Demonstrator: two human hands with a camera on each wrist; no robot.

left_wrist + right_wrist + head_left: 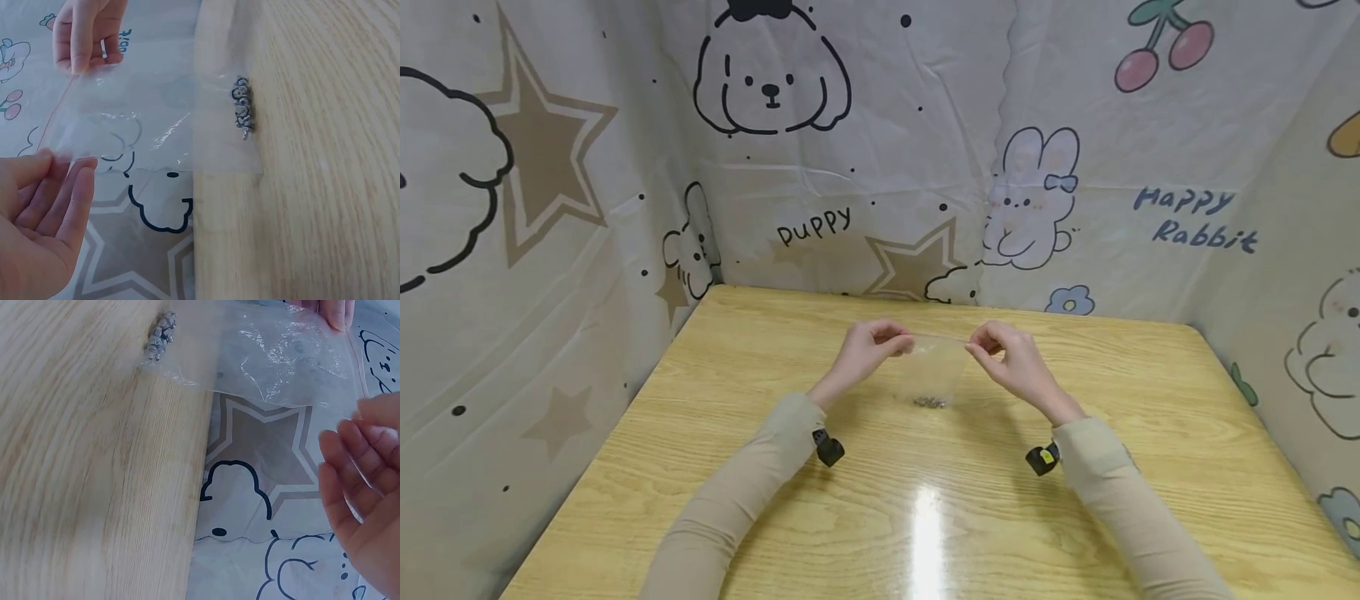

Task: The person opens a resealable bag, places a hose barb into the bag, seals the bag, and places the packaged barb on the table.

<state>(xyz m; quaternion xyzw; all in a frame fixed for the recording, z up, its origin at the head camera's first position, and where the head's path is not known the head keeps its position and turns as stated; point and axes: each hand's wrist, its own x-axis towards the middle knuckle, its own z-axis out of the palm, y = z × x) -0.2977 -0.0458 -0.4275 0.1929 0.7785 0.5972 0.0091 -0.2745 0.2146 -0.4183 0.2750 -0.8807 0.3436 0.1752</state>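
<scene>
A clear zip-lock bag (934, 367) with a thin red line along its top edge hangs upright between my two hands. Small silvery metal pieces, which look like screws (242, 107), lie bunched along its bottom. My left hand (868, 348) pinches one top corner between thumb and forefinger. At the opposite top corner, my right hand (1011, 360) pinches the bag the same way. In the right wrist view the metal pieces (162, 336) sit at the bag's lower end, close to the wooden table (94, 456). Whether the bag's bottom touches the table I cannot tell.
The wooden table (737, 367) reaches back to a pale printed cloth (880, 158) hanging behind it and at both sides. A small black camera (829, 448) is worn on the left wrist, another black camera (1042, 458) on the right.
</scene>
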